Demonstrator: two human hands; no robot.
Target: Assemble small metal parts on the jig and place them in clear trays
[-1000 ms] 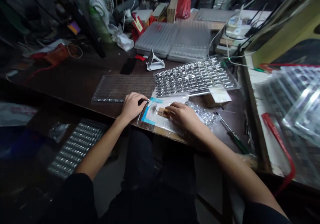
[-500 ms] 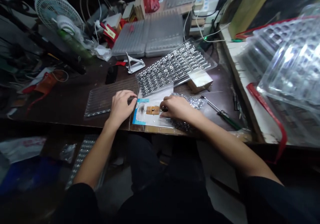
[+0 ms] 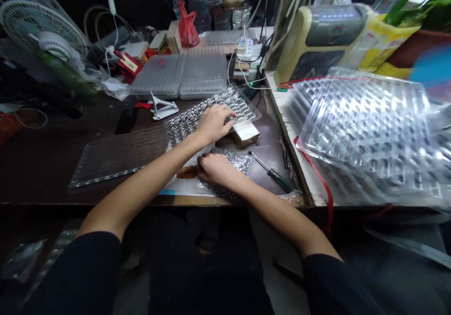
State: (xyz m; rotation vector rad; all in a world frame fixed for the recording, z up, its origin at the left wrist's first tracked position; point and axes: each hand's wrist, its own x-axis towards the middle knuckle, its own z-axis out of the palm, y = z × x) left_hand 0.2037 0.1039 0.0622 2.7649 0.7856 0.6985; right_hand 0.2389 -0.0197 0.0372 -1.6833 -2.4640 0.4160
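My left hand (image 3: 215,123) reaches over a clear tray of shiny metal cylinders (image 3: 192,116). Its thumb and fingers are apart above the right part of the tray, beside a small cardboard box with a white top (image 3: 245,131). My right hand (image 3: 215,167) is closed, fingers curled down at the edge of a pile of small shiny parts in clear plastic (image 3: 238,161). Whatever it pinches is hidden. Just left of it, a small orange-brown block (image 3: 187,172) lies on a white sheet (image 3: 172,186) with blue tape, partly covered by my left forearm.
A clear ribbed tray (image 3: 118,153) lies at left. A green-handled screwdriver (image 3: 271,170) lies at right. Behind are a white stand (image 3: 162,108), a dark phone-like object (image 3: 126,120) and closed plastic cases (image 3: 202,73). Clear trays (image 3: 366,127) are stacked on the white ledge.
My left hand has moved from the left edge of the white sheet up and right, over the tray of metal cylinders. My right hand stays by the orange-brown block. The view has swung right.
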